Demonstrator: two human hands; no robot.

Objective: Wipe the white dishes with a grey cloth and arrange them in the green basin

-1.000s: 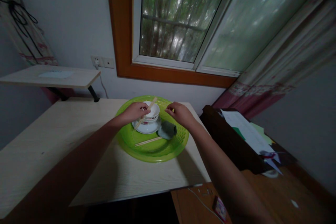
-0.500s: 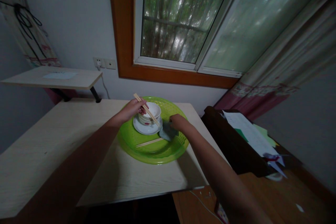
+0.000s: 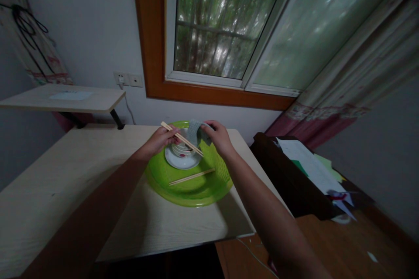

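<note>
My left hand [image 3: 163, 138] is closed around a pair of wooden chopsticks [image 3: 183, 139], which slant down to the right over the dishes. Pinched in my right hand [image 3: 218, 136] is a grey-green cloth [image 3: 194, 131], raised beside the chopsticks and partly covering the bowls. The stacked white bowls [image 3: 181, 151] sit on a white plate [image 3: 182, 163]. That plate rests in a round green basin [image 3: 196, 200]. Another pair of chopsticks [image 3: 191, 177] lies in the basin, in front of the plate.
The basin stands on a pale wooden table [image 3: 124, 174] against the wall. A small raised shelf [image 3: 65, 98] is at the left, and a wall socket [image 3: 127, 79] is behind it. To the right, a dark brown piece of furniture [image 3: 278, 170] has papers [image 3: 307, 165] on it.
My right hand has lifted the cloth off the basin and moved it up and left, next to the held chopsticks. More of the lying chopsticks now shows. My left hand has shifted slightly left.
</note>
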